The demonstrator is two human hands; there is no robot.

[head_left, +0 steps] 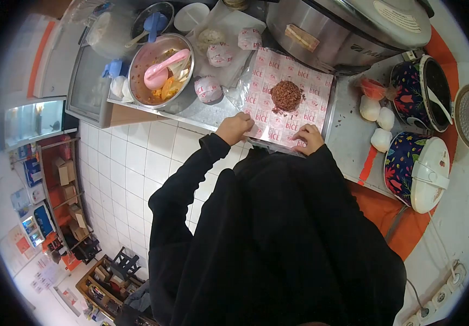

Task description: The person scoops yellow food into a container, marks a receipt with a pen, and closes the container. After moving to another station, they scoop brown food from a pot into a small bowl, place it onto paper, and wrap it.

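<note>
A mound of reddish-brown cooked rice [286,96] sits in the upper middle of a sheet of red-and-white printed wrapping paper [261,87], with loose grains scattered around it. My left hand [234,129] is closed at the paper's lower left corner, its fingertips on the edge. My right hand [308,139] has curled fingers closed on the near edge, right of the middle. Both thumbs are partly hidden. Left of the sheet is a paper-wrapped ball [208,89]; two more wrapped balls, a front one [220,55] and a rear one [249,38], stand behind it.
A steel bowl [134,81] of orange food holds a pink spoon [164,69]. Behind the sheet stands a large metal rice cooker [327,32]. On the right are a floral pot [408,89], another floral pot with a white lid [403,163], and several white wrapped lumps [370,108].
</note>
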